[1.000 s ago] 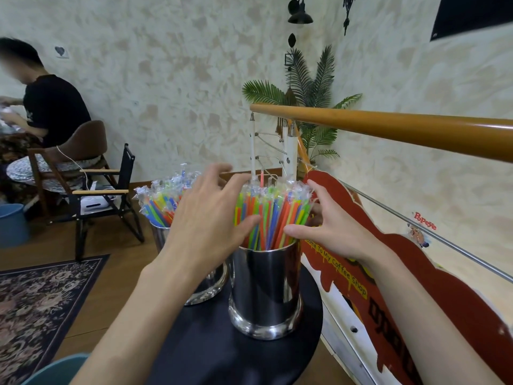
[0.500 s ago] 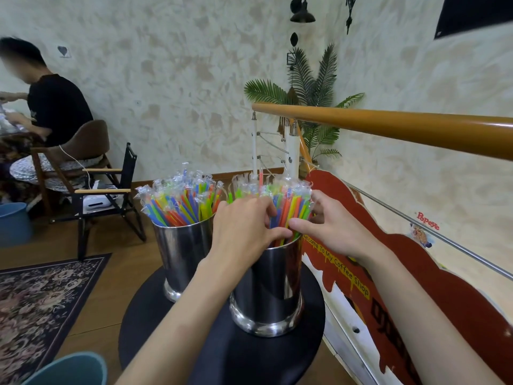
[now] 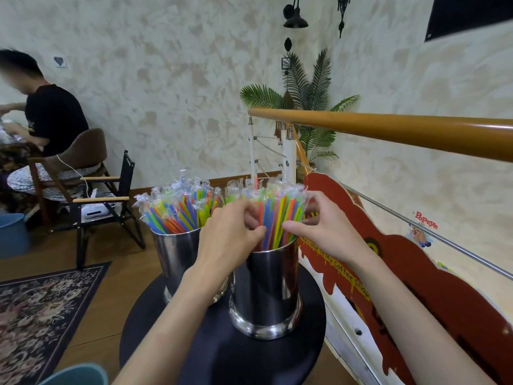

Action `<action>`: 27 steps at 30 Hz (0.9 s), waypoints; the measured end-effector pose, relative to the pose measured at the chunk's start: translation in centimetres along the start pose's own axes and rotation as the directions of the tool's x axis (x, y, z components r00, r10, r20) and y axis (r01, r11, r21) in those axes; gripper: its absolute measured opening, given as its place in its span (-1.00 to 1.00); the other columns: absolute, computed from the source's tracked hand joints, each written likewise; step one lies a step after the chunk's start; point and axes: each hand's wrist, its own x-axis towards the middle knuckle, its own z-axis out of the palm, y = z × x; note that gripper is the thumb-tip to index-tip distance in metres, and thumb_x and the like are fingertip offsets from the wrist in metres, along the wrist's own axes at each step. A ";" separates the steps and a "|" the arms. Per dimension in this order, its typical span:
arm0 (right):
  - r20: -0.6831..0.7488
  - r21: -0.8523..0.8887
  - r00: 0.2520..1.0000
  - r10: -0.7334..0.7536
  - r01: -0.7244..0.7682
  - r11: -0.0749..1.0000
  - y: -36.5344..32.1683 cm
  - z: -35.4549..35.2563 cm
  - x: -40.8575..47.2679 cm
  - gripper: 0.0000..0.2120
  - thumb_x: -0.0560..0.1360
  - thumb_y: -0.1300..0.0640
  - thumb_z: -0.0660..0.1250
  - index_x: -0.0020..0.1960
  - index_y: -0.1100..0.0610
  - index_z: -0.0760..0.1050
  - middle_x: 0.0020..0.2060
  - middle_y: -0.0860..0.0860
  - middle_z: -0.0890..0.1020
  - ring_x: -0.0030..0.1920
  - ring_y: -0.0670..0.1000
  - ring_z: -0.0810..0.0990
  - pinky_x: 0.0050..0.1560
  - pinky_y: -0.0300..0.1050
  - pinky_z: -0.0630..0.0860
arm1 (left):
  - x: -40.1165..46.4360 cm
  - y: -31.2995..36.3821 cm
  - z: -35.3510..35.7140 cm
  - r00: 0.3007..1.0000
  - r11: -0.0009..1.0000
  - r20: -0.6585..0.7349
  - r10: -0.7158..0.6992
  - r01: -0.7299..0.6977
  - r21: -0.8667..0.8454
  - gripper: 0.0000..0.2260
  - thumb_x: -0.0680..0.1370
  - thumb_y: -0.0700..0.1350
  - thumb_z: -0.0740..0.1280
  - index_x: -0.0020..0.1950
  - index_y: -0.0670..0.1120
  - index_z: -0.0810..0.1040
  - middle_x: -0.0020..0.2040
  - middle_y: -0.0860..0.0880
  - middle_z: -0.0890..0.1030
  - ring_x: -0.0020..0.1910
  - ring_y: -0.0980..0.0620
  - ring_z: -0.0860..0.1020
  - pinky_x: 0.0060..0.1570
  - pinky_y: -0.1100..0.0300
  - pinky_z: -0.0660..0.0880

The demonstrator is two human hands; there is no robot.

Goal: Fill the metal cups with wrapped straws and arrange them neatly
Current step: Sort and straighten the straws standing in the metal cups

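- Near metal cup [image 3: 266, 290] stands on the round black desk [image 3: 222, 354], close to its right edge.
- Left hand [image 3: 230, 240] and right hand [image 3: 324, 232] pinch the wrapped straws [image 3: 280, 215] in that cup, fingers curled.
- Second full cup [image 3: 177, 257] stands just left.

It was a coffee shop: the red sign [image 3: 336, 265] read "Welcome To My Coffee Shop", with chairs [image 3: 83, 162] nearby.

mottled cream wall [image 3: 166, 65] — wooden floor [image 3: 116, 276], patterned rug [image 3: 41, 307]
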 end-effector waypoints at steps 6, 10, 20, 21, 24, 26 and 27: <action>-0.210 -0.172 0.975 -0.075 0.039 0.984 -1.1 -0.5 -0.3 -0.32 0.23 -0.22 0.64 0.14 -0.07 0.32 -0.12 -0.11 0.53 -0.22 -0.14 0.57 -0.30 -0.36 0.41 | -0.4 -0.7 -0.1 1.000 1.000 0.024 -0.010 0.010 0.005 -0.87 0.49 0.00 0.50 -0.06 0.10 0.58 -0.29 0.23 0.61 -0.25 0.26 0.57 -0.22 0.21 0.50; -0.228 -0.274 0.953 -0.198 0.132 0.953 -2.0 -0.9 -0.8 -0.51 0.28 -0.06 0.67 -0.10 -0.04 0.36 -0.31 -0.07 0.51 -0.27 -0.15 0.50 -0.27 -0.41 0.41 | -0.5 -0.6 -0.1 0.999 1.000 0.040 0.014 -0.013 -0.011 -0.91 0.50 0.04 0.50 -0.13 0.08 0.63 -0.28 0.19 0.64 -0.25 0.23 0.59 -0.23 0.22 0.50; -0.193 -0.363 0.968 -0.163 0.084 0.928 -2.3 -0.4 -0.9 -0.73 0.41 -0.03 0.58 -0.06 -0.02 0.51 -0.33 -0.12 0.58 -0.30 -0.19 0.55 -0.36 -0.39 0.34 | -0.3 0.0 0.2 0.997 0.996 0.055 0.055 -0.051 -0.067 -0.91 0.48 0.03 0.52 -0.13 0.08 0.64 -0.28 0.18 0.64 -0.26 0.19 0.58 -0.10 0.02 0.62; -0.196 -0.370 0.968 -0.159 0.077 0.926 -2.3 -0.3 -0.9 -0.75 0.41 -0.03 0.57 -0.06 -0.01 0.54 -0.34 -0.13 0.58 -0.30 -0.20 0.55 -0.36 -0.40 0.33 | -0.2 0.1 0.4 0.996 0.996 0.061 0.061 -0.057 -0.064 -0.91 0.47 0.03 0.52 -0.13 0.08 0.65 -0.28 0.17 0.64 -0.26 0.18 0.57 -0.09 0.01 0.61; -0.182 -0.370 0.973 -0.142 0.066 0.927 -2.3 -0.2 -0.8 -0.80 0.43 -0.01 0.55 -0.04 0.00 0.58 -0.33 -0.14 0.60 -0.27 -0.21 0.55 -0.30 -0.35 0.37 | 0.0 0.8 1.0 0.996 0.997 0.069 0.063 -0.060 -0.039 -0.87 0.47 0.08 0.51 -0.14 0.09 0.61 -0.28 0.19 0.63 -0.22 0.15 0.59 -0.09 0.04 0.60; -0.176 -0.345 0.977 -0.123 0.056 0.937 -2.4 -0.2 -0.8 -0.83 0.43 -0.01 0.54 -0.07 0.00 0.59 -0.33 -0.14 0.62 -0.24 -0.18 0.56 -0.24 -0.24 0.46 | 0.1 1.1 1.4 0.996 0.998 0.064 0.065 -0.064 -0.026 -0.85 0.46 0.11 0.51 -0.17 0.14 0.57 -0.30 0.22 0.63 -0.25 0.20 0.57 -0.15 0.12 0.56; -0.171 -0.333 0.979 -0.114 0.052 0.942 -2.4 -0.2 -0.8 -0.84 0.42 0.00 0.53 -0.08 -0.01 0.59 -0.33 -0.14 0.63 -0.23 -0.17 0.57 -0.21 -0.18 0.49 | 0.2 1.2 1.5 0.996 0.997 0.063 0.069 -0.068 -0.026 -0.84 0.46 0.12 0.52 -0.16 0.15 0.56 -0.31 0.23 0.63 -0.26 0.23 0.57 -0.20 0.16 0.53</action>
